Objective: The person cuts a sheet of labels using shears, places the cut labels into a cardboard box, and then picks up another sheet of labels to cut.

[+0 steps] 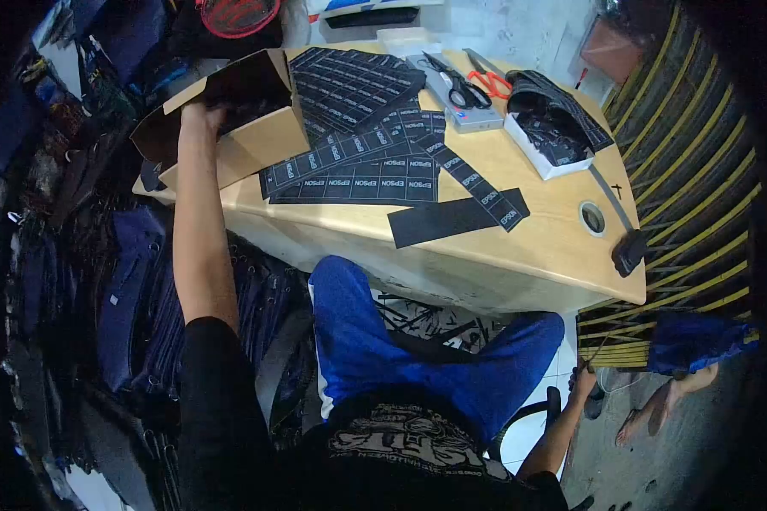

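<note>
My left hand (204, 112) reaches into an open cardboard box (264, 145) at the table's left end; its fingers are mostly hidden by shadow and the box. Low at the right, beside the chair, is my right hand (582, 385), small and dark, its fingers too unclear to read. Black sheets printed with EPSON labels (349, 94) lie right of the box. Nearer the front edge, a printed strip (477, 180) overlaps a plain black strip (435, 223).
Black scissors (464, 92) rest on a grey box, with orange-handled scissors (488, 83) alongside. A white box (554, 157) holds black pieces. A tape roll (591, 218) and black object (629, 253) lie rightward. Another person's bare legs (669, 400) show by the yellow-slatted gate (690, 170).
</note>
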`<act>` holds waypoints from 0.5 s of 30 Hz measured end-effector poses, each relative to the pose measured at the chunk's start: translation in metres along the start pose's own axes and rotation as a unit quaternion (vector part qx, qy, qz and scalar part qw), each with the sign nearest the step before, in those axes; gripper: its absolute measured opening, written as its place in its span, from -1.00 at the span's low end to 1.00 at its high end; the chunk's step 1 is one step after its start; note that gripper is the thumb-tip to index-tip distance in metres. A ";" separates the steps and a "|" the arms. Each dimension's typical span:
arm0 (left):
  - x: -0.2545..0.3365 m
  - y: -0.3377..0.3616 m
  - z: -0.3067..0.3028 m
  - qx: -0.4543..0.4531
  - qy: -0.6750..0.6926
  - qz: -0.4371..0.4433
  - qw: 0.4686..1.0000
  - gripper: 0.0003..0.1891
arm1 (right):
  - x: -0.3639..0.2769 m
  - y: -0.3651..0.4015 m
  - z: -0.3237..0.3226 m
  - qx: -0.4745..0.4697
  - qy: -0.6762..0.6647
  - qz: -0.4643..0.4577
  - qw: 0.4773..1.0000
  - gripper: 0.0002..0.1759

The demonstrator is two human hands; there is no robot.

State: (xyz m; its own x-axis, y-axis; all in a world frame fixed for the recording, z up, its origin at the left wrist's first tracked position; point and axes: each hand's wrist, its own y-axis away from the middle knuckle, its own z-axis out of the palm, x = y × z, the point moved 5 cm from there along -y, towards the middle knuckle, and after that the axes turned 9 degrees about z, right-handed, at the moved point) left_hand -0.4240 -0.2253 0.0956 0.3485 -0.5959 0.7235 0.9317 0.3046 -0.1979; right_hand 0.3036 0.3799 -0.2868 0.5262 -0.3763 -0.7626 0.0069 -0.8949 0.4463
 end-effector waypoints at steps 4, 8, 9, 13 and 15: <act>-0.001 -0.004 -0.003 -0.064 0.096 -0.040 0.993 -0.67 | -0.005 0.010 -0.002 0.007 -0.005 -0.011 1.000 -0.76; 0.017 0.033 -0.005 -0.096 0.005 -0.014 0.995 -0.70 | -0.006 0.014 0.001 0.003 -0.039 0.013 0.999 -0.76; 0.023 0.045 -0.008 -0.114 -0.128 0.025 0.985 -0.68 | -0.006 0.012 0.001 0.006 -0.041 0.014 0.999 -0.76; 0.027 0.153 0.028 -0.131 -0.093 0.052 0.986 -0.62 | 0.008 -0.007 0.002 0.023 -0.080 -0.041 0.996 -0.71; 0.010 0.206 0.043 -0.227 -0.138 0.035 0.963 -0.59 | 0.026 -0.029 -0.007 -0.046 -0.092 -0.046 0.994 -0.85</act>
State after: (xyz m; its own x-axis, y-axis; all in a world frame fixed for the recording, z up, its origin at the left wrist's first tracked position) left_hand -0.2332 -0.1367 0.0902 0.4291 -0.3463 0.8343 0.8780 -0.0571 -0.4753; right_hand 0.3226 0.3974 -0.3160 0.3550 -0.3394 -0.8711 0.1297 -0.9049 0.4054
